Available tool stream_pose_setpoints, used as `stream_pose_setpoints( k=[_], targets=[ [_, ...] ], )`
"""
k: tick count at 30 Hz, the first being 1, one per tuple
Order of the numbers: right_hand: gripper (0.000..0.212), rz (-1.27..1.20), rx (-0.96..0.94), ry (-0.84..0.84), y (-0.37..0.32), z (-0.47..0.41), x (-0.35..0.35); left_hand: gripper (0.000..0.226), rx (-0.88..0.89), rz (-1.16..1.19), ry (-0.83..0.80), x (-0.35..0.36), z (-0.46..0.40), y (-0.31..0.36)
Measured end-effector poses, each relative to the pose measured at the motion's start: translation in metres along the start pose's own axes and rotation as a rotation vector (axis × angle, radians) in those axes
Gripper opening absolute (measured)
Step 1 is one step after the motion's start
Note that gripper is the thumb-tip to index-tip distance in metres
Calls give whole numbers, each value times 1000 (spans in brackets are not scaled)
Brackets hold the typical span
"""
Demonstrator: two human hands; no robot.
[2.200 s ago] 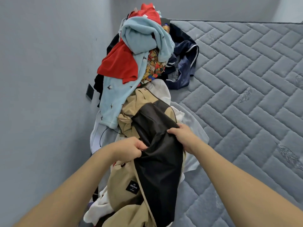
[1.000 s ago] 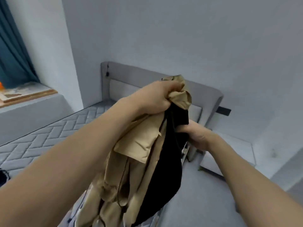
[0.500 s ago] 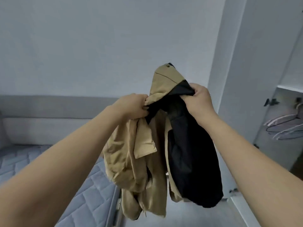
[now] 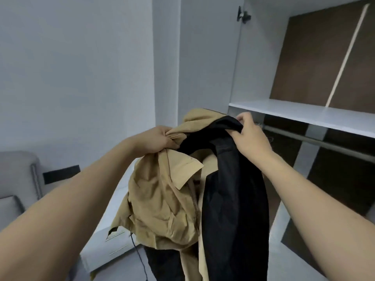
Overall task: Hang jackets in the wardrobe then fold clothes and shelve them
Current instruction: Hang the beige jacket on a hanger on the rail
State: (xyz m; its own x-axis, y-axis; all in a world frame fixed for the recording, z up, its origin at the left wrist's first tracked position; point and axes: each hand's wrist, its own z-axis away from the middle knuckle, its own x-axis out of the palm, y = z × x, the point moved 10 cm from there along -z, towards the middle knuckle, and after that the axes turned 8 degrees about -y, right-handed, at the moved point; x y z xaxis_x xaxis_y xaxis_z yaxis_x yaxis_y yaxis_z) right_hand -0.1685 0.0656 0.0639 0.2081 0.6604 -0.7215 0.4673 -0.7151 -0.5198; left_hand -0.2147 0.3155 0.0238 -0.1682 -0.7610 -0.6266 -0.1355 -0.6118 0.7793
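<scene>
1. The tan jacket (image 4: pixel 162 201) with its black lining (image 4: pixel 233 199) hangs bunched in the air between both hands, in front of the open wardrobe (image 4: pixel 304 116) on the right. It is not on any hanger.
2. The left hand (image 4: pixel 160 139) has its fingers curled into a wad of tan cloth near the collar. The right hand (image 4: pixel 248 136) pinches the black lining at the top, thumb side down. Both grips sit on loose fabric, not on a seam, so I think a tug could let a fold slip out and drop one half toward the floor.
3. The jacket looks partly inside out, lining outward on the right. Hung like that, I reckon it would sit crooked on the rod (image 4: pixel 316 141) or slide off.
4. The rod runs just under the white shelf (image 4: pixel 294 112), beyond the right hand. Lifting the bundle there could, I think, knock knuckles or cloth against the shelf edge.
5. I see no hanger here, and both hands are full. Fetching one means freeing a hand, and the weight may then pull the cloth loose.
6. A thin dark cord (image 4: pixel 140 258) dangles low from the hem; it could snag on the white drawer unit (image 4: pixel 105 246) at lower left.
</scene>
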Motion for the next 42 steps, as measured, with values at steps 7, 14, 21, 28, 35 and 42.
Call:
stream_pose_setpoints(
  k=[7, 14, 21, 28, 35, 42],
  targets=[
    [67, 157, 426, 85, 142, -23, -23, 20, -116, 592, -149, 78, -166, 41],
    [47, -527, 654, 206, 258, 9, 7, 23, -227, 815, -188, 160, -276, 74],
    [44, -906, 703, 451, 311, 71, 49, 36, -342, 1360, -210, 214, -331, 91],
    [140, -590, 773, 187, 310, 78, 119, 23, -268, 1498, -389, 239, -351, 133],
    [150, -868, 1223, 617, 353, 72, 139, 26, -149, 1524, -594, 222, -357, 169],
    [68, -1094, 1147, 612, 376, 12, 98, 27, -43, 1422, -669, 210, -389, 176]
  ],
)
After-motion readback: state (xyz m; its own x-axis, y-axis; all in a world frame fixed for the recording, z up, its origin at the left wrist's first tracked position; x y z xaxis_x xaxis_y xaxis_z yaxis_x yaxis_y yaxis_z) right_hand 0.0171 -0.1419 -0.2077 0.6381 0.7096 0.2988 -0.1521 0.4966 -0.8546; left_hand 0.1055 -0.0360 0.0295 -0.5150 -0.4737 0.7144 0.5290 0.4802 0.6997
